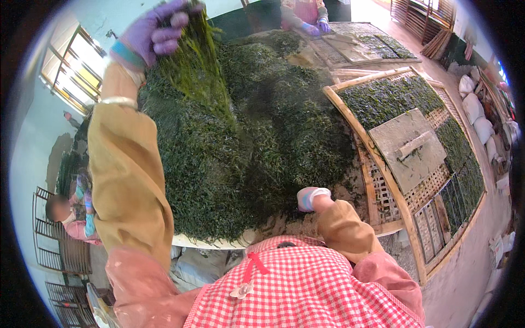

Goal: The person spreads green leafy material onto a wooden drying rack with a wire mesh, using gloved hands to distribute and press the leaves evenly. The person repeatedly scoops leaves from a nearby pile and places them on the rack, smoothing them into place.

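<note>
My left hand (154, 35), in a purple glove with a teal cuff, is raised high at the upper left. A hanging bunch of green seaweed strands (201, 69) is gripped in its fingers, trailing onto the large heap of dark seaweed (197, 180) on the table. Low at the heap's near right edge is my right hand (307, 198). Only its pale striped cuff shows; the fingers are sunk in seaweed and hidden. To the right lies a wood-framed woven mat (383, 201) bearing patches of seaweed, with a flat board (393, 141) with a bar handle on top.
Across the table, a person in purple gloves (305, 18) works by another mat with a board (348, 47). A second person (80, 221) is at the far left near slatted racks (61, 254). White sacks (478, 110) line the right side. A thin metal grid (428, 229) lies on the near mat.
</note>
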### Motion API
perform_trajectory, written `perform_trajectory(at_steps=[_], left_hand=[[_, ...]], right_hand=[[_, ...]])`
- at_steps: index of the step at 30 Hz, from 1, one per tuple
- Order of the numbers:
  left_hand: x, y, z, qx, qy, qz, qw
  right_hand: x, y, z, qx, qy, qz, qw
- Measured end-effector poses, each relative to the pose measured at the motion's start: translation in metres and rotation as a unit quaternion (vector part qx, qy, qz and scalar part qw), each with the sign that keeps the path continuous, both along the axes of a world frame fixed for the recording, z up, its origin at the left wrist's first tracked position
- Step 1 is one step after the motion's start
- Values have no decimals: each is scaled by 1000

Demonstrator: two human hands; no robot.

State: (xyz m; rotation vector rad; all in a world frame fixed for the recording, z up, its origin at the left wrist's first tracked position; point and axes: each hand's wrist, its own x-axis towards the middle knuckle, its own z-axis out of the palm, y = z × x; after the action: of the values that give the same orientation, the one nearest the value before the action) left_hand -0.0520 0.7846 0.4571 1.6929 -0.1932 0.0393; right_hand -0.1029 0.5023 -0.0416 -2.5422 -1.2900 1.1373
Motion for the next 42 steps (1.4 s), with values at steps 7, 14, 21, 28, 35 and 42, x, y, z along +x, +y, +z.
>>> perform_trajectory(at_steps=[7,14,21,28,35,42], left_hand=[[-11,-26,-83,31,201,14,979],[-23,-71,-192,129,296,38,946],[-82,-125,-288,150,385,-173,894],[-97,-185,-346,32,371,-163,914],[-50,-396,-356,123,280,-385,871],[-71,-674,-389,166,248,-565,770]], right_hand=[[50,-22,48,103,187,-135,967],[21,-3,95,462,710,-343,406],[-10,33,70,668,610,-339,259],[-50,-84,78,793,495,-352,-51],[-97,-309,75,885,224,-401,-73],[-215,-561,86,879,-74,-465,-82]])
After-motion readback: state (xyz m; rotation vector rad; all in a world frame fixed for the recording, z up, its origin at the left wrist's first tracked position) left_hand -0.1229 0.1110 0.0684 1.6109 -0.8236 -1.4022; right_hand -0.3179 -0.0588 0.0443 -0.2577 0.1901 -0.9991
